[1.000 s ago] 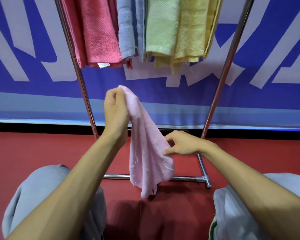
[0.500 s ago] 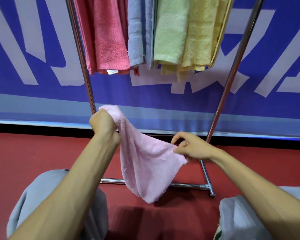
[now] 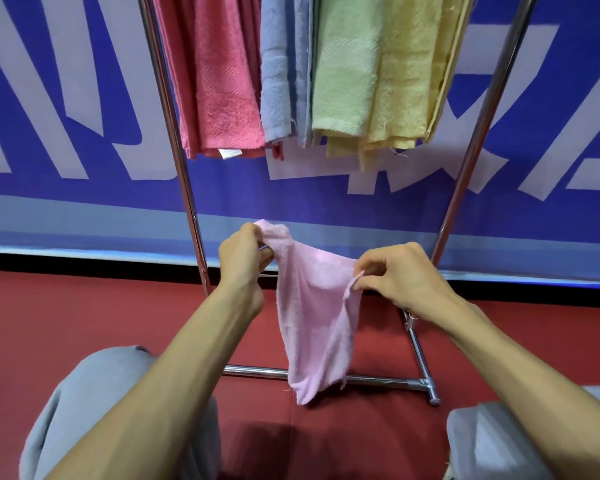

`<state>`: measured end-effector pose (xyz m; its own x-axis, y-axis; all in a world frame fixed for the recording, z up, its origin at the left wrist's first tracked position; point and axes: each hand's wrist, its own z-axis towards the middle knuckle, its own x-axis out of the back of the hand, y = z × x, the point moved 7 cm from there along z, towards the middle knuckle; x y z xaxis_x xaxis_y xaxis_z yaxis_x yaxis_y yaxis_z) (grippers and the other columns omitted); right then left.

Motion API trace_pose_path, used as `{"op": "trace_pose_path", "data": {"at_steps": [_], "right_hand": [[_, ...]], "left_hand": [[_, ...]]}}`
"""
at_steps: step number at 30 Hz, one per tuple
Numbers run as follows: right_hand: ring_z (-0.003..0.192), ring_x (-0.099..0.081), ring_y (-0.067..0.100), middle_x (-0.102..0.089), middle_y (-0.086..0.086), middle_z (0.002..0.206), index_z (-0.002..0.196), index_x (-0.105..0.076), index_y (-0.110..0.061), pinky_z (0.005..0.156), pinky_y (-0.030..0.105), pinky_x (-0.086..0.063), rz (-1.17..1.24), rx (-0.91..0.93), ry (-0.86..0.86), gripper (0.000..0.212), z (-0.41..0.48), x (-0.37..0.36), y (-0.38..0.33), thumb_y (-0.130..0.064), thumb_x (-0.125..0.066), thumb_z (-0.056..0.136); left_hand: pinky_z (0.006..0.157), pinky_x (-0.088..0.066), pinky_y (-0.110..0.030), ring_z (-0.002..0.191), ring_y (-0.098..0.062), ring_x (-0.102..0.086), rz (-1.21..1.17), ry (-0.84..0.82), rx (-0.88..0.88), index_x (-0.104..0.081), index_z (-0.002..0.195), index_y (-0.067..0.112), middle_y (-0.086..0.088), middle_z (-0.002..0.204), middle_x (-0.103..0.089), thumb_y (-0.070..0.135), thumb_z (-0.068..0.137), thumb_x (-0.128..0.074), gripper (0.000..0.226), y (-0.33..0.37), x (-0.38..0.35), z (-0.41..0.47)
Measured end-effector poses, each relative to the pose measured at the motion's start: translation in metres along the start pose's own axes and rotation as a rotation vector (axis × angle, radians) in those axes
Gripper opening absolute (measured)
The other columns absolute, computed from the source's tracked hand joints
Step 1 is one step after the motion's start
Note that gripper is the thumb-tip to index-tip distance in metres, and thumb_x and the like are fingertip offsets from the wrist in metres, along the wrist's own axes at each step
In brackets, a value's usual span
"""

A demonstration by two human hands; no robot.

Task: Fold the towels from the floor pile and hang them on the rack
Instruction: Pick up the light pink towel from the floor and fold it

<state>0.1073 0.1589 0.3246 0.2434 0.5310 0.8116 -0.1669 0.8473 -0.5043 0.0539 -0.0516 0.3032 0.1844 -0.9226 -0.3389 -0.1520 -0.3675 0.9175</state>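
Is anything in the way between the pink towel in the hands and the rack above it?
Nothing visible blocks the lift. The pink towel hangs between the left hand and right hand, below the towels already hung on the rack. Those fill the span in view; the top bar is out of frame, so free room cannot be judged.

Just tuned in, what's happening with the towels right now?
A person holds a small pink towel up in front of the rack, the left hand pinching one top corner and the right hand the other. It hangs loose, not yet folded. Red, blue, green and yellow towels already hang above.
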Motion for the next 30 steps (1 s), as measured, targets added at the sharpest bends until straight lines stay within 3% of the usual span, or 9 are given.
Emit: {"op": "trace_pose_path", "data": {"at_steps": [3, 7, 10, 15, 22, 27, 30], "right_hand": [[0.062, -0.054, 0.005, -0.062, -0.011, 0.067, 0.069, -0.072, -0.027, 0.064, 0.034, -0.048, -0.007, 0.149, 0.119, 0.019, -0.002, 0.008, -0.014, -0.045, -0.078, 0.066], [0.072, -0.057, 0.005, -0.064, -0.005, 0.08, 0.07, -0.067, -0.014, 0.072, 0.015, -0.043, 0.129, 0.309, 0.287, 0.018, -0.009, 0.024, -0.036, -0.029, -0.076, 0.075], [0.067, -0.058, 0.001, -0.065, -0.008, 0.071, 0.071, -0.066, -0.013, 0.069, 0.006, -0.038, 0.213, 0.225, 0.286, 0.013, -0.008, 0.025, -0.035, -0.019, -0.075, 0.079], [0.07, -0.063, 0.01, -0.068, -0.005, 0.07, 0.071, -0.066, -0.016, 0.072, 0.019, -0.049, 0.347, 0.077, 0.289, 0.012, -0.006, 0.017, -0.024, -0.019, -0.073, 0.08], [0.063, -0.059, 0.009, -0.067, -0.001, 0.065, 0.069, -0.068, -0.017, 0.066, 0.024, -0.048, 0.464, -0.039, 0.34, 0.015, -0.008, 0.016, -0.017, -0.027, -0.073, 0.08], [0.059, -0.055, 0.006, -0.065, -0.001, 0.061, 0.066, -0.069, -0.019, 0.063, 0.026, -0.047, 0.512, -0.108, 0.355, 0.016, -0.006, 0.011, -0.009, -0.026, -0.073, 0.08], [0.06, -0.056, 0.005, -0.066, -0.003, 0.062, 0.066, -0.069, -0.021, 0.064, 0.025, -0.047, 0.525, -0.116, 0.295, 0.016, -0.005, 0.004, -0.007, -0.027, -0.074, 0.079]], "left_hand": [[0.089, -0.049, -0.033, 0.075, -0.02, -0.057, 0.069, -0.071, -0.023, -0.064, 0.084, 0.012, -0.003, 0.082, -0.064, 0.009, 0.083, -0.049, 0.016, -0.007, -0.01, -0.002], [0.082, -0.055, -0.033, 0.084, -0.021, -0.067, 0.207, -0.221, -0.133, -0.069, 0.092, 0.008, -0.011, 0.097, -0.072, 0.009, 0.092, -0.052, 0.017, -0.012, -0.029, -0.013], [0.08, -0.057, -0.031, 0.081, -0.018, -0.069, 0.265, -0.325, -0.181, -0.07, 0.092, 0.011, -0.009, 0.092, -0.074, 0.012, 0.095, -0.052, 0.019, -0.014, -0.041, -0.023], [0.082, -0.056, -0.025, 0.086, -0.019, -0.071, 0.262, -0.464, -0.149, -0.069, 0.101, 0.002, -0.014, 0.099, -0.073, 0.012, 0.093, -0.055, 0.019, -0.02, -0.052, -0.035], [0.093, -0.052, -0.035, 0.101, -0.029, -0.068, 0.267, -0.574, -0.117, -0.068, 0.104, 0.0, -0.018, 0.105, -0.071, 0.017, 0.092, -0.058, 0.023, -0.024, -0.06, -0.041], [0.09, -0.053, -0.031, 0.096, -0.022, -0.07, 0.382, -0.643, -0.213, -0.065, 0.106, 0.005, -0.012, 0.098, -0.074, 0.021, 0.092, -0.061, 0.022, -0.025, -0.061, -0.047], [0.085, -0.053, -0.038, 0.08, -0.015, -0.067, 0.489, -0.557, -0.349, -0.065, 0.098, 0.008, -0.012, 0.084, -0.074, 0.018, 0.092, -0.061, 0.013, -0.022, -0.057, -0.044]]}}
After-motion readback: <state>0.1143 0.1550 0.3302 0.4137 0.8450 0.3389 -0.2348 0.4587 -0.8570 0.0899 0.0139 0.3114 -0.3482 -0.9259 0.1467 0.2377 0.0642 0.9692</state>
